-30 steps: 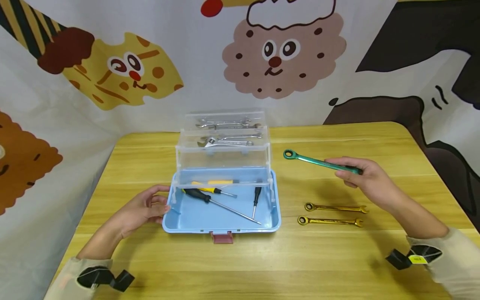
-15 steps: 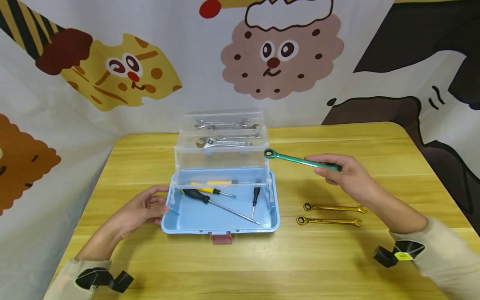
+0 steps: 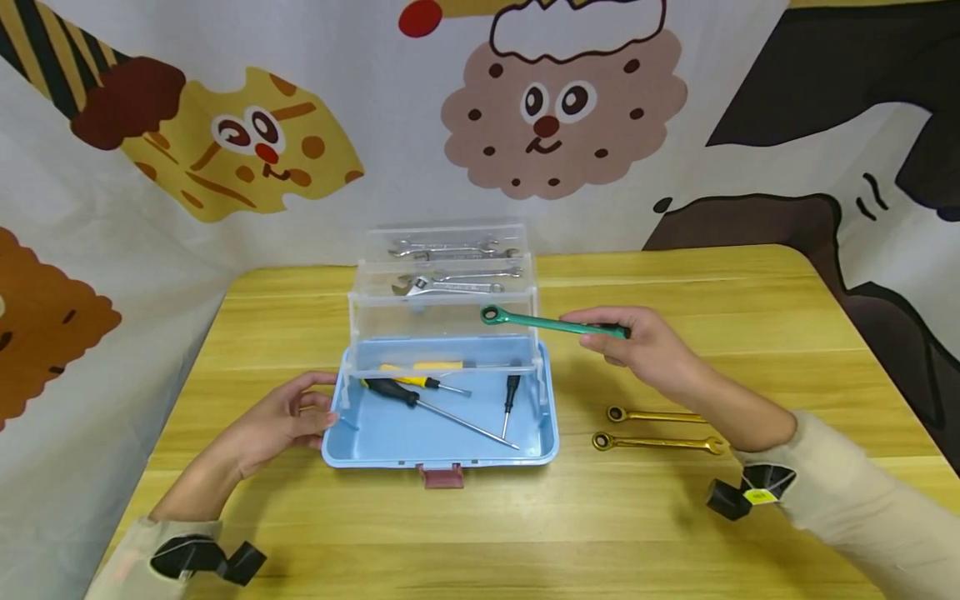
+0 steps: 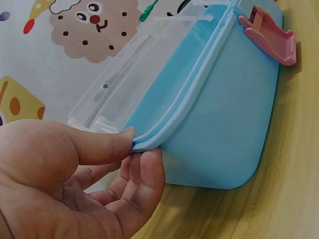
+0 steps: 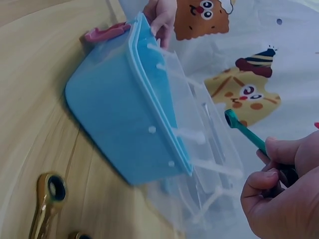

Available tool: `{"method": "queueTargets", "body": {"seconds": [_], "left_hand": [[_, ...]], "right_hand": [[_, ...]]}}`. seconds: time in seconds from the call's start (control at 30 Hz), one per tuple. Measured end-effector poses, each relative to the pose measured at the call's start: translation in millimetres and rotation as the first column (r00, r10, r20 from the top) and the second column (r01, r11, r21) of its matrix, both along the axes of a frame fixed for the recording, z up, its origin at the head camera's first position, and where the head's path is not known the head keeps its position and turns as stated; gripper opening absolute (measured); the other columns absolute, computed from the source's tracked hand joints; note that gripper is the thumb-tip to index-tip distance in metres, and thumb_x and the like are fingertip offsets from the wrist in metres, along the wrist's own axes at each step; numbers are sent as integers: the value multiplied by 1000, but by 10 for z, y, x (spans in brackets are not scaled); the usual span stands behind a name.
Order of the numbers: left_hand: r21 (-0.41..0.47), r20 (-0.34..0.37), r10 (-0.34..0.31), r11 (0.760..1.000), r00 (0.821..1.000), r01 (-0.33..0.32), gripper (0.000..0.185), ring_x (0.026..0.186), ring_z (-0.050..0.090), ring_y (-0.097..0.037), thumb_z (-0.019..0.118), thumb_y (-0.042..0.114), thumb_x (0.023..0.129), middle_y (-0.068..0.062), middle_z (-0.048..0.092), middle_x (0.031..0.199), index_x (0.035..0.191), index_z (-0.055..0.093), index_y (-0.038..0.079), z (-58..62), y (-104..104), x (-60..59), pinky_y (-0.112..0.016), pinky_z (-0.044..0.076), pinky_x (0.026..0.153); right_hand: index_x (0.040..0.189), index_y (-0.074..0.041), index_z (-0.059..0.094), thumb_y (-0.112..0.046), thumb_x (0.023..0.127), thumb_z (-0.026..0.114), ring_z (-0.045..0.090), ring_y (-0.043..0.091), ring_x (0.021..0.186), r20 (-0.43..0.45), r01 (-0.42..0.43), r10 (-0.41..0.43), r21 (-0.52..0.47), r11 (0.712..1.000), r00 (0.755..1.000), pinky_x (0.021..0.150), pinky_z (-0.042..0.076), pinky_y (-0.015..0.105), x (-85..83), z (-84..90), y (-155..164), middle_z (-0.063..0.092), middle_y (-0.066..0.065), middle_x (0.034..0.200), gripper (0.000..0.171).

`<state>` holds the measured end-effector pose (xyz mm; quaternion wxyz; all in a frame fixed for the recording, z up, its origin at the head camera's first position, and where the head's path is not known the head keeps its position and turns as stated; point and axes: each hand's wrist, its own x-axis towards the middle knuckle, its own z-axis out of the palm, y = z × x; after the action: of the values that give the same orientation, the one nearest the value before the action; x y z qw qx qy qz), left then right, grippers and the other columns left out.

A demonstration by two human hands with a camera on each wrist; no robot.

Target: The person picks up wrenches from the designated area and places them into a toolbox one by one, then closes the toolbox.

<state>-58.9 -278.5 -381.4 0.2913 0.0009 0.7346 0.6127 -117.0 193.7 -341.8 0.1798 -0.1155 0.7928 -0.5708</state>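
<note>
My right hand (image 3: 637,337) grips a green ratcheting wrench (image 3: 543,322) by its far end; the ring end points left, above the right side of the toolbox. In the right wrist view the wrench (image 5: 249,134) is held between thumb and fingers. My left hand (image 4: 99,169) pinches the rim of the light blue toolbox (image 4: 224,124) at its left corner. Clear fold-out trays (image 3: 442,312) rise at the toolbox's back, with silver wrenches (image 3: 457,287) in the upper ones. In the blue bottom lie a black-handled screwdriver (image 3: 442,412), yellow-handled screwdrivers (image 3: 412,377) and a small black screwdriver (image 3: 512,396).
Two gold ratcheting wrenches lie right of the toolbox; the nearer gold wrench (image 3: 656,442) shows fully, and my right forearm partly covers the farther gold wrench (image 3: 652,415). A pink latch (image 3: 442,477) sticks out at the toolbox's front. A printed curtain (image 3: 405,100) hangs behind the table.
My right hand has carried the green wrench leftward, from beside the toolbox to over its right edge. The left hand stays at the toolbox's rim.
</note>
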Motion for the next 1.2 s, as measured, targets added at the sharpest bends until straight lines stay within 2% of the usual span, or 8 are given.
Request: {"method": "queueTargets", "body": {"seconds": [0.23,0.3,0.47,0.67,0.73,0.83,1.07,1.2], "left_hand": [[9,4,3,1000,1000,-3,58,85,66,-19,63,3,99,-8,61,103,147,32,-8,-15,-1,-2,-32,59,70],[7,6,5,1000,1000,-5,58,85,66,-19,63,2,99,-8,61,103,147,31,-8,-14,-7,-1,-32,59,71],[6,8,-1,1000,1000,1,59,86,66,-19,63,3,100,-8,60,104,148,30,-9,-10,-14,2,-33,60,72],[11,5,-13,1000,1000,13,60,86,66,-19,63,4,100,-8,61,104,148,29,-9,-13,-18,-2,-32,59,72],[10,4,-13,1000,1000,13,60,85,66,-19,63,4,100,-8,61,104,148,30,-9,-13,-16,-5,-32,59,71],[8,2,-13,1000,1000,13,59,84,65,-19,63,4,100,-8,61,104,148,30,-9,-12,-13,-9,-32,59,71],[18,0,-19,1000,1000,19,58,86,66,-19,63,5,101,-7,61,104,147,31,-9,-18,-21,-12,-33,60,72],[25,-5,-26,999,1000,26,57,87,67,-20,63,5,101,-7,62,104,147,32,-8,-21,-26,-13,-33,60,72]], "right_hand": [[132,-11,69,-12,102,63,30,15,54,18,-16,16,10,1000,1000,55,31,26,-65,-7,-196,36,1,67,30],[132,-12,69,-13,103,62,29,15,54,13,-23,23,17,1000,1000,57,33,26,-78,-8,-249,42,2,73,30],[132,-9,68,-12,102,62,29,13,55,22,-31,31,15,999,999,59,35,25,-112,-12,-377,44,1,75,31],[132,-7,68,-10,101,63,32,11,57,16,-57,57,27,998,998,52,32,21,-155,17,-531,51,3,83,31],[132,-9,69,-10,102,63,30,12,53,-4,-74,74,34,997,997,49,29,21,-179,24,-577,46,5,76,31],[133,-8,68,-10,102,63,30,12,52,-43,-104,106,41,994,993,48,29,22,-222,19,-645,43,6,74,31],[134,-8,67,-12,102,63,32,12,48,-40,-136,140,84,987,989,47,32,23,-300,11,-860,63,14,106,32],[135,-7,65,-12,103,61,30,12,46,-43,-150,155,102,983,987,48,34,24,-322,14,-953,64,14,126,33]]}}
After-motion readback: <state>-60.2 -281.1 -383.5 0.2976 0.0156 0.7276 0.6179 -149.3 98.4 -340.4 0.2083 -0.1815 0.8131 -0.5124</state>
